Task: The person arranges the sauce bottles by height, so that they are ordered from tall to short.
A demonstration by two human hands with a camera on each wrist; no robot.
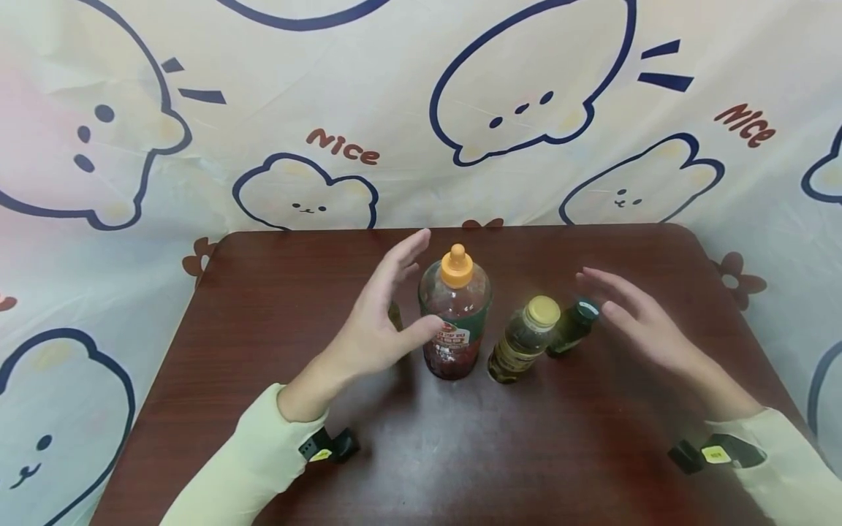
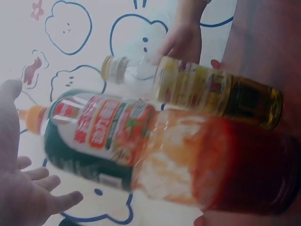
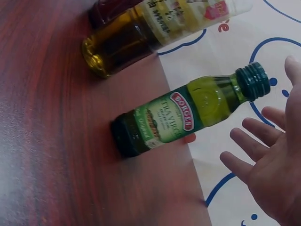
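Observation:
A squeeze bottle of ketchup (image 1: 463, 352) with an orange nozzle cap stands upright on the table. My left hand (image 1: 373, 329) is beside it, fingers extended, the thumb overlapping its label in the head view. Right of the ketchup stands a yellow-capped clear oil bottle (image 1: 515, 356). Next to that is a small green olive oil bottle (image 1: 569, 330), whose label faces the right wrist camera. My right hand (image 1: 641, 321) is held near its dark green cap, fingers spread and holding nothing. Part of another bottle (image 1: 395, 315) shows behind my left hand, mostly hidden.
The dark reddish-brown table (image 1: 506, 453) has rounded far corners. Behind it and along its sides hangs a pale cloth (image 1: 395, 80) printed with cartoon outlines. The bottles stand close together around the table's middle.

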